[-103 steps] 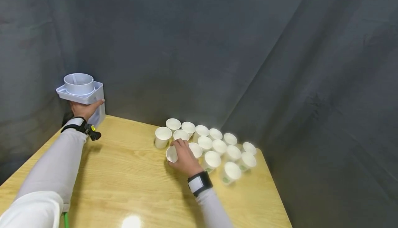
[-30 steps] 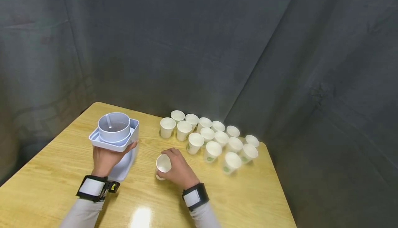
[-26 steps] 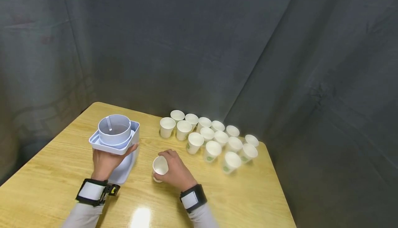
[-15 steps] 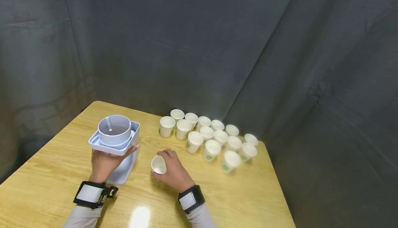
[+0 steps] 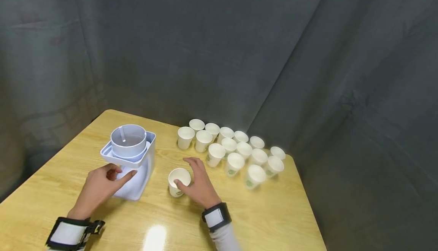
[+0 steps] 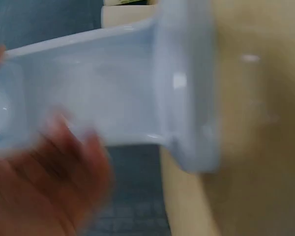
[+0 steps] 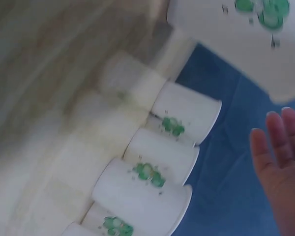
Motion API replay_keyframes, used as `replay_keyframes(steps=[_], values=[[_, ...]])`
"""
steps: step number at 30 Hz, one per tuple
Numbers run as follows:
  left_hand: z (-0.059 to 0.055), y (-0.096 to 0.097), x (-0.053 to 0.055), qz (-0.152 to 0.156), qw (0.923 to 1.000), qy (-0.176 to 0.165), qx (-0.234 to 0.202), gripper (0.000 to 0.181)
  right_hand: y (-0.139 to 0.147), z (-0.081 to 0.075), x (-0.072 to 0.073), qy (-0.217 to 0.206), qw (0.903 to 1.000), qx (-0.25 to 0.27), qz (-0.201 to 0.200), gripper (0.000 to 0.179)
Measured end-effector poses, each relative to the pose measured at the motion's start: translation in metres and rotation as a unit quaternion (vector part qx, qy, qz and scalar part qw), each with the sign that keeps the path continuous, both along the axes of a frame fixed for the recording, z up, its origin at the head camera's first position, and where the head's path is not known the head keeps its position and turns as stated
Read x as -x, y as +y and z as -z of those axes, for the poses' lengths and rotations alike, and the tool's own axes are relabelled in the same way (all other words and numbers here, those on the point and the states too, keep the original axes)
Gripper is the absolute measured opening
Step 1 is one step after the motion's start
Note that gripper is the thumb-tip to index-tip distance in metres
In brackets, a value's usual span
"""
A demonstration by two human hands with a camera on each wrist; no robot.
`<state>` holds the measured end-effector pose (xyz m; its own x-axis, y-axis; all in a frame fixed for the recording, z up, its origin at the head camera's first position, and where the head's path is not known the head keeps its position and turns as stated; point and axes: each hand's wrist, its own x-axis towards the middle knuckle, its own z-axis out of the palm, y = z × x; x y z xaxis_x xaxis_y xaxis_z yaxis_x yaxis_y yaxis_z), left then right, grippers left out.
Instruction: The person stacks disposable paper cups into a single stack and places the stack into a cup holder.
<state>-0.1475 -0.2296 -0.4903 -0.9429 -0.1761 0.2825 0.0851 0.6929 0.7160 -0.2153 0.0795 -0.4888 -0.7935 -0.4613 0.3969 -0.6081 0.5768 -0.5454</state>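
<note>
A pale blue plastic stand (image 5: pixel 138 184) with a round container (image 5: pixel 127 151) on its upper tray stands upright on the left part of the table. My left hand (image 5: pixel 96 192), fingers loosely bent and holding nothing, is just in front of it. The left wrist view shows the stand's hollow front (image 6: pixel 108 93) beyond blurred fingers. To the right of the stand, a white paper cup (image 5: pixel 173 190) stands upright. My right hand (image 5: pixel 202 188) is spread beside this cup, thumb overlapping its near rim. In the right wrist view the fingers (image 7: pixel 280 142) are straight, below the cup with green print (image 7: pixel 226 29).
Several more white paper cups (image 5: pixel 235 163) stand upright in close rows toward the table's back right. Dark grey curtains (image 5: pixel 191 53) hang right behind the wooden table (image 5: pixel 171 224), whose right edge runs beyond the cups.
The stand came from the far left corner, nearer and rightward; the left hand then let go and drew back. The right hand took one cup from the group, set it down and released it.
</note>
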Motion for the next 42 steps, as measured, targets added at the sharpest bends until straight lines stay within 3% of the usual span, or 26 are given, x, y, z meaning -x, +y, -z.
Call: replay_keyframes(steps=[3,5,8,11,15,19,24,27,31,34,37,39,42], values=[[0.010,0.007,-0.002,0.091,0.9936,0.061,-0.029,0.025,0.011,-0.004,0.009,0.003,0.9994,0.032,0.013,0.056],[0.017,0.017,-0.004,0.150,0.9839,0.076,-0.060,0.023,0.018,-0.006,0.017,0.000,0.9989,0.036,0.030,0.052],[0.024,0.038,-0.006,0.209,0.9696,0.094,-0.088,0.027,0.029,-0.009,0.031,0.004,0.9981,0.029,0.054,0.051],[0.028,0.059,-0.003,0.241,0.9587,0.122,-0.089,0.039,0.038,-0.011,0.045,0.022,0.9969,0.017,0.074,0.051],[0.029,0.081,0.007,0.244,0.9561,0.145,-0.071,0.062,0.047,-0.012,0.062,0.050,0.9946,-0.004,0.091,0.052],[0.029,0.094,0.020,0.250,0.9581,0.116,-0.080,0.088,0.051,-0.012,0.074,0.070,0.9920,-0.031,0.100,0.055],[0.030,0.102,0.037,0.286,0.9499,0.059,-0.112,0.104,0.054,-0.007,0.088,0.086,0.9886,-0.066,0.105,0.060],[0.033,0.103,0.047,0.316,0.9380,0.030,-0.140,0.109,0.056,-0.001,0.096,0.090,0.9871,-0.082,0.103,0.061],[0.036,0.105,0.057,0.373,0.9091,-0.020,-0.183,0.109,0.058,0.004,0.102,0.076,0.9878,-0.097,0.095,0.063],[0.038,0.107,0.063,0.410,0.8882,-0.050,-0.202,0.103,0.060,0.007,0.104,0.063,0.9878,-0.109,0.092,0.065],[0.041,0.109,0.068,0.431,0.8739,-0.061,-0.217,0.089,0.060,0.010,0.105,0.051,0.9877,-0.116,0.093,0.067],[0.042,0.109,0.070,0.436,0.8705,-0.061,-0.220,0.080,0.059,0.011,0.104,0.039,0.9888,-0.110,0.093,0.069],[0.043,0.109,0.072,0.429,0.8765,-0.062,-0.210,0.069,0.057,0.012,0.103,0.024,0.9901,-0.101,0.095,0.071]])
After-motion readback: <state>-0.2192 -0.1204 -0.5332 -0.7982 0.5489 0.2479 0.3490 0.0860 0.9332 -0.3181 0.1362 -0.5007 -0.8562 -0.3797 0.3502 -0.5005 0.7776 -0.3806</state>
